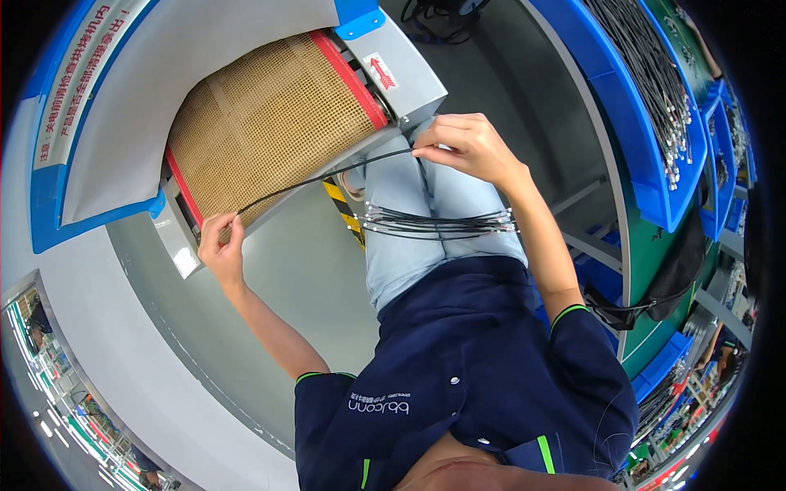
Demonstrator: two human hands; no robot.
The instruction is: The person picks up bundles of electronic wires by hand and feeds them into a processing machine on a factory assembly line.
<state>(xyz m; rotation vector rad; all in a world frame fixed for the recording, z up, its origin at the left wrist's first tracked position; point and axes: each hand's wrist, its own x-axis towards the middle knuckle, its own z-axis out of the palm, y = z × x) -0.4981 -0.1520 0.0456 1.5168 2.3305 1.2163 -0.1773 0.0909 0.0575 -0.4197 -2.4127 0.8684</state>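
A thin black cable (327, 174) stretches between my two hands, slanting up to the right over the near edge of a brown mesh conveyor belt (270, 106). My left hand (221, 243) pinches its lower left end at the belt's corner. With thumb and fingers, my right hand (467, 147) grips the other end, above my knees. Across my lap lies a loose bundle of black cables (438, 222) with small pale connectors at both ends. The cable's own end pieces are mostly hidden by my fingers.
The belt runs into a blue and grey machine (106, 123) with red edging along the mesh. At right, a blue bin (647, 106) full of black cables stands on a green-topped bench (667, 282). A black pouch (675, 274) hangs by it. Yellow-black tape (342, 209) marks the floor.
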